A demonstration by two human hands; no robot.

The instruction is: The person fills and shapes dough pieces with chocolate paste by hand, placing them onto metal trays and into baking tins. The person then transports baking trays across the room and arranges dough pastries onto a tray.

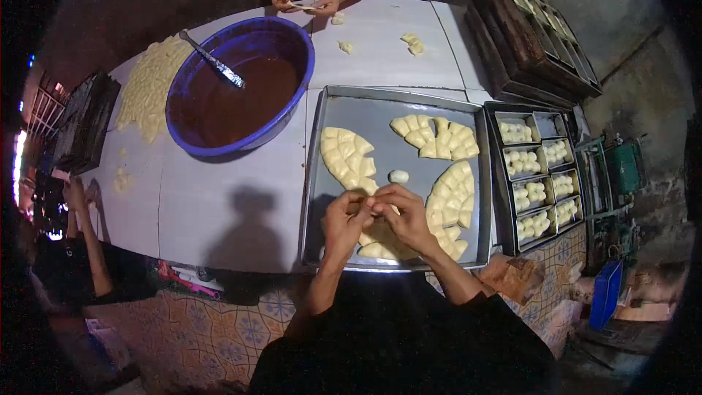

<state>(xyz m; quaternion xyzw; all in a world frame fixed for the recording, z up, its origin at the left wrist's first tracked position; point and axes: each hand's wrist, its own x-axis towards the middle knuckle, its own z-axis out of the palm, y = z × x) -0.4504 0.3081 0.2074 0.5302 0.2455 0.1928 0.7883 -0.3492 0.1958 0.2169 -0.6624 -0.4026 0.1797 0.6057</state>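
My left hand (344, 225) and my right hand (409, 219) meet over the near part of a large metal tray (351, 107). Thumbs and fingertips of both are pinched together around a small piece of dough (395, 210), which they mostly hide. Just beyond my fingers, a small white dough ball (398, 176) lies by itself on the tray. Cut, pale yellow dough pieces sit close together in groups: a left group (345, 153), a far group (439, 137), a right group (450, 194) and a near group (384, 247) partly under my hands.
Left of the tray stands a blue basin (179, 143) of brown filling with a spatula (219, 66). A dough heap (150, 88) lies beyond it. At right are compartmented baking pans (519, 208) with dough and stacked pans (512, 44). Across the table, a person's hands (314, 4) stretch dough.
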